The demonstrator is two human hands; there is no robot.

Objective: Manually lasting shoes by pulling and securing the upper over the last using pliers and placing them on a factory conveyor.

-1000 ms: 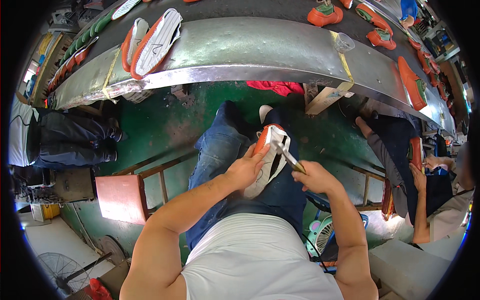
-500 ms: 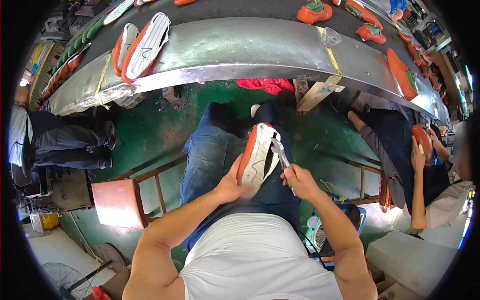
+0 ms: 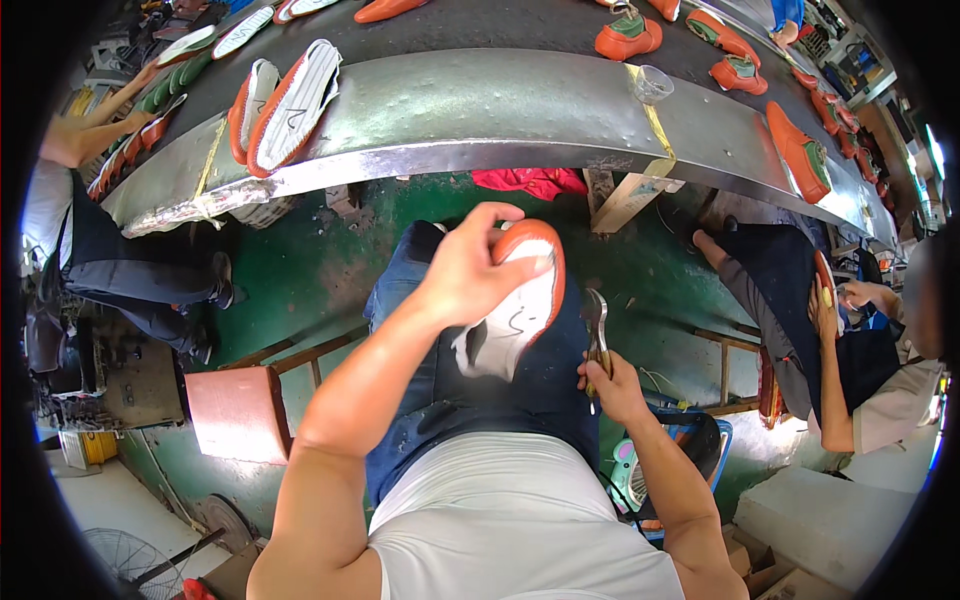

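An orange-red shoe upper (image 3: 535, 305) with a white underside hangs over my lap, its rounded end away from me. My left hand (image 3: 472, 262) grips that rounded end, thumb across the white face and fingers round the far side. A loose whitish flap droops from its near end. To its right, my right hand (image 3: 612, 388) is closed round the handles of metal lasting pincers (image 3: 599, 325). The pincers' jaws point away from me and stand apart from the shoe upper.
A metal-edged bench (image 3: 480, 100) curves ahead, bearing orange-red shoes (image 3: 628, 36), white-bottomed uppers (image 3: 292, 110) and a clear cup (image 3: 653, 84). A brown stool (image 3: 238, 415) stands left. Co-workers are on both sides; the right one (image 3: 850, 350) handles a shoe. A fan (image 3: 125, 560) is lower left.
The pincers have come off the shoe upper and moved right. My left hand has shifted to the rounded end and turned the upper round. The left co-worker now reaches over the bench.
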